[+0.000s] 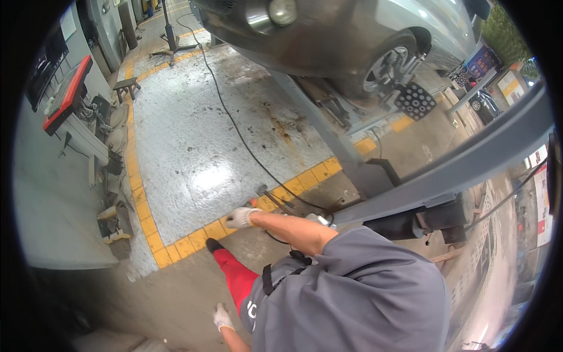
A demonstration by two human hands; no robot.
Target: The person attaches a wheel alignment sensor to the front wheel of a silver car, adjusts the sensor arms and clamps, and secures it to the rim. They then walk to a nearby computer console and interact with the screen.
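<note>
My right hand (240, 217), in a whitish knit glove, reaches out over the yellow floor border, its fingers curled. Right beside the glove is a small orange-red thing (253, 202); whether the hand grips it, I cannot tell. Just past it, a dark long-handled tool (271, 193) lies near the yellow tiles. Lower in the view hangs my left hand (222, 317), also gloved, its fingers loose and slightly apart, with nothing seen in it.
A grey car (328, 41) stands raised on a lift ramp (319, 117), a dotted target plate (415, 101) at its wheel. A black cable (226, 111) crosses the floor. Left are a red-edged cabinet (69, 97) and small stool (126, 86). A grey beam (446, 170) slants at right.
</note>
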